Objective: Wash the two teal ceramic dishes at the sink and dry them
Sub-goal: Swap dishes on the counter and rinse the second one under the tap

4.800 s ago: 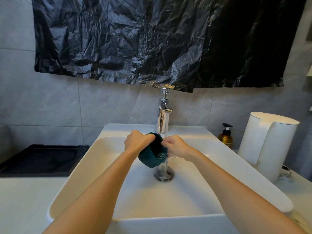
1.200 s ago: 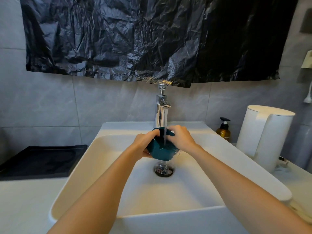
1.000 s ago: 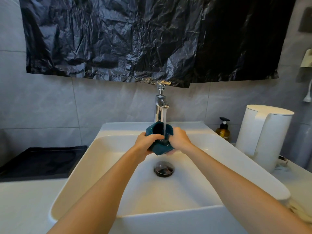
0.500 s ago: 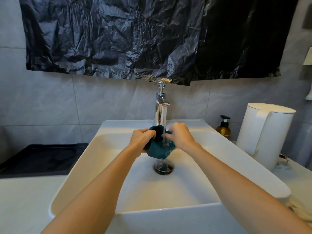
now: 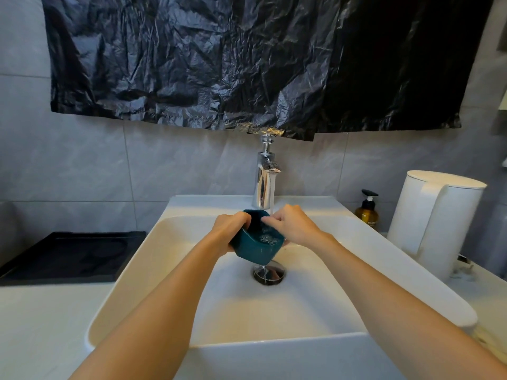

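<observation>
Sink scene, viewed from above two bare forearms. At far left, one black tray [image 5: 71,256] lies on the pale counter [image 5: 41,325]. One white sink [image 5: 131,297] fills the middle.

Over its bowl, the left hand [image 5: 231,229] grips the left wall of one teal dish [image 5: 256,245], fingers curled over the rim. The dish is held in the air, tilted, just under one chrome tap [image 5: 264,185]. The stream [image 5: 272,196] from the tap runs into the dish. Water pools inside it, and a thin trickle falls to one drain [image 5: 269,272] below. The right hand [image 5: 293,226] pinches the right wall, fingertips dipped inside.

Further right stand one amber soap bottle [image 5: 367,212] and one white jug [image 5: 436,223]. Only one of the two teal dishes is in view, and no drying cloth can be made out.

Wet glazed ceramic is probably slippery. A loosened grip could drop the dish onto the hard bowl and chip it. Tilting it further under the stream could splash water over the sink's edge onto the counter.
</observation>
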The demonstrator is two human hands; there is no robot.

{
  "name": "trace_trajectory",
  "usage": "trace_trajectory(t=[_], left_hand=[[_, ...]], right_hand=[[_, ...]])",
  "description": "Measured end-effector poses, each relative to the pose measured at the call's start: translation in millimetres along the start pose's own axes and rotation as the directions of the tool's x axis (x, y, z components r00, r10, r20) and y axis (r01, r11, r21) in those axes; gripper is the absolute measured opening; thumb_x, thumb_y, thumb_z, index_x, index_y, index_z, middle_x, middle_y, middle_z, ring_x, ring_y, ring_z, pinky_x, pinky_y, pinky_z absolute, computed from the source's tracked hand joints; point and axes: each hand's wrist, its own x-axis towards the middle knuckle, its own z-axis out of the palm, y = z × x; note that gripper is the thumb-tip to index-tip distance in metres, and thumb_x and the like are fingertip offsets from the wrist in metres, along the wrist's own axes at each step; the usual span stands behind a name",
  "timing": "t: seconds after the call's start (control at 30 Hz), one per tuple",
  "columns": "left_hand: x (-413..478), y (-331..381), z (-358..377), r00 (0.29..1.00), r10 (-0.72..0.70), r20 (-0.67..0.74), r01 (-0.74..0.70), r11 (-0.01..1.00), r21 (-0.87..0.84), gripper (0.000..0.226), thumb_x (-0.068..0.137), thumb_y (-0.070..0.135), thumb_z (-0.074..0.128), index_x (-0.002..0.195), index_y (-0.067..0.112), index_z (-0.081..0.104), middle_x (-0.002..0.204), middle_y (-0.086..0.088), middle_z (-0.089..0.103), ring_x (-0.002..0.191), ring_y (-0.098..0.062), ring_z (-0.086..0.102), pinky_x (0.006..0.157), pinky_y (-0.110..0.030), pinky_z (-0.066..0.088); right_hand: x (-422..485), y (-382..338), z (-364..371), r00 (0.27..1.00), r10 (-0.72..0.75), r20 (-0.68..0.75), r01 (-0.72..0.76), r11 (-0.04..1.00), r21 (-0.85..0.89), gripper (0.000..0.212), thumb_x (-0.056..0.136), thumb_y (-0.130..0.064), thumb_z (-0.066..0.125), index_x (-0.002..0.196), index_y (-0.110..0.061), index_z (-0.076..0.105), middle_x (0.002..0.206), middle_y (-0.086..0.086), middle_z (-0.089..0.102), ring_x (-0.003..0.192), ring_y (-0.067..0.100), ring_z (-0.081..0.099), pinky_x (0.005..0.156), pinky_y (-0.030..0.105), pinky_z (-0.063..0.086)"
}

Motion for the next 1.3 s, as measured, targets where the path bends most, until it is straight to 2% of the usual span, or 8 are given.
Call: trace_trajectory(t=[0.17,0.27,0.57,0.7,0.8,0.97,1.13,1.3], left_hand=[[0.0,-1.2,-0.5,0.999,0.009,-0.043,-0.006,0.998,0.068,0.016,0.085,0.012,0.053,0.101,0.008,0.05,0.091,-0.009,0.056,0.09,-0.023,0.053,0.073,-0.03,0.048],[2.2,-2.0,-0.2,1.0,0.003,-0.021,-0.003,0.999,0.038,0.015,0.085,0.011,0.051,0.1,0.009,0.05,0.091,-0.01,0.057,0.092,-0.024,0.053,0.075,-0.031,0.049],[-0.8,3.8,4.7,1.0,0.02,-0.006,-0.02,0.997,-0.072,0.004,0.086,0.012,0.046,0.087,0.014,0.05,0.084,-0.008,0.057,0.091,-0.023,0.055,0.068,-0.029,0.047],[-0.9,3.5,8.9,0.994,0.104,0.018,-0.104,0.995,0.011,0.023,0.096,0.014,0.044,0.116,0.015,0.055,0.103,-0.007,0.06,0.101,-0.023,0.055,0.082,-0.036,0.05],[2.0,-6.3,5.6,0.975,0.217,0.043,-0.22,0.929,0.297,0.033,0.097,0.011,0.045,0.13,0.015,0.052,0.118,-0.012,0.06,0.105,-0.029,0.059,0.081,-0.042,0.056],[2.5,-12.7,7.5,0.944,0.322,0.069,-0.305,0.777,0.551,0.031,0.101,0.021,0.037,0.13,0.012,0.047,0.119,-0.016,0.06,0.085,-0.029,0.069,0.068,-0.036,0.06],[5.3,-11.4,0.1,0.889,0.458,-0.029,-0.371,0.755,0.54,0.028,0.101,0.025,0.039,0.122,0.024,0.057,0.115,-0.008,0.065,0.093,-0.031,0.065,0.076,-0.044,0.058],[7.5,-7.4,-1.6,0.86,0.51,-0.016,-0.449,0.771,0.452,0.032,0.101,0.016,0.039,0.122,0.028,0.06,0.117,-0.004,0.066,0.106,-0.026,0.06,0.093,-0.046,0.05]], right_hand=[[-1.3,-0.4,-1.8,0.987,0.044,0.154,-0.056,0.995,0.078,0.038,0.103,-0.029,0.039,0.094,-0.001,0.064,0.101,0.016,0.067,0.089,0.026,0.061,0.075,0.032,0.048],[-4.8,-4.4,4.5,0.971,0.093,0.219,-0.157,0.943,0.295,0.033,0.104,-0.031,0.035,0.111,-0.008,0.057,0.108,0.012,0.063,0.098,0.026,0.063,0.067,0.032,0.059],[-12.7,-7.2,-11.4,0.807,0.204,0.554,-0.569,0.52,0.637,0.034,0.095,-0.003,0.045,0.129,-0.009,0.046,0.126,0.019,0.058,0.103,0.034,0.061,0.068,0.047,0.06],[-11.2,-16.8,-13.2,0.885,0.315,0.341,-0.461,0.689,0.56,0.022,0.097,0.0,0.04,0.119,-0.002,0.044,0.125,0.021,0.053,0.11,0.039,0.055,0.075,0.053,0.055],[-9.7,-17.3,-7.7,0.954,0.289,0.08,-0.3,0.922,0.246,0.019,0.096,-0.007,0.041,0.112,-0.001,0.049,0.114,0.021,0.058,0.098,0.037,0.062,0.074,0.05,0.059],[-16.7,-7.4,-2.0,0.992,0.117,-0.044,-0.106,0.974,0.201,0.027,0.096,-0.015,0.051,0.119,-0.007,0.039,0.117,0.011,0.054,0.101,0.023,0.054,0.08,0.036,0.051],[-25.1,-6.2,-11.8,0.963,0.05,0.264,-0.199,0.793,0.576,0.067,0.077,-0.036,0.079,0.125,-0.016,0.037,0.123,0.005,0.057,0.108,0.024,0.062,0.086,0.046,0.057],[-26.3,-3.4,-21.4,0.877,0.006,0.481,-0.428,0.465,0.775,0.076,0.073,-0.07,0.063,0.13,-0.02,0.05,0.135,0.013,0.053,0.121,0.036,0.055,0.093,0.054,0.05]])
